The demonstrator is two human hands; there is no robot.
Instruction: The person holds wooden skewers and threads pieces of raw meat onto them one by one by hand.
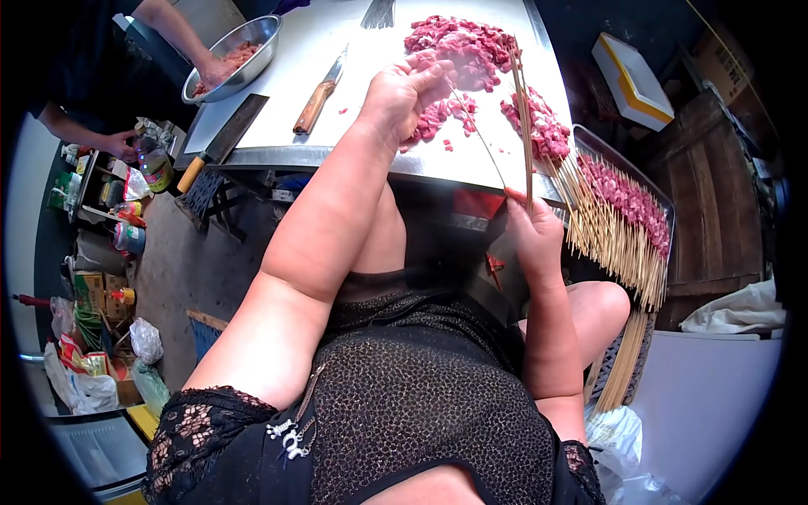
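"While the right hand (536, 225) grips a bundle of bare skewers (526, 126), which way does the single skewer (480, 135) point?"

"It slants from that hand's thumb, right of centre, up and leftward to the left hand (404, 94) at upper centre."

"And the bundle's long axis?"

"Nearly upright in the frame, its top leaning slightly left."

"How are the hands set?"

"The right has its fingers wrapped around the bundle's lower end. The left is pinched narrow at the single skewer's upper end; whether it grips the stick or a bit of meat, I cannot tell."

"What lies on the surface?"

"On the white table (282, 122), a large pile of raw meat (463, 42) sits at upper centre, a smaller heap (433, 118) just beside the left hand, and another heap (539, 124) by the right edge. A wooden-handled knife (320, 99) lies left of the left hand, tip toward the top; a cleaver (237, 128) lies further left, its yellow handle toward lower left."

"And around it?"

"At upper left, another person's hand (216, 71) is in a metal bowl (271, 46) of meat, while their other hand holds a bottle (154, 162). At right, loaded skewers (627, 198) fill a tray (671, 210), bare ends toward lower left. Bags and boxes crowd the floor (172, 261) at left."
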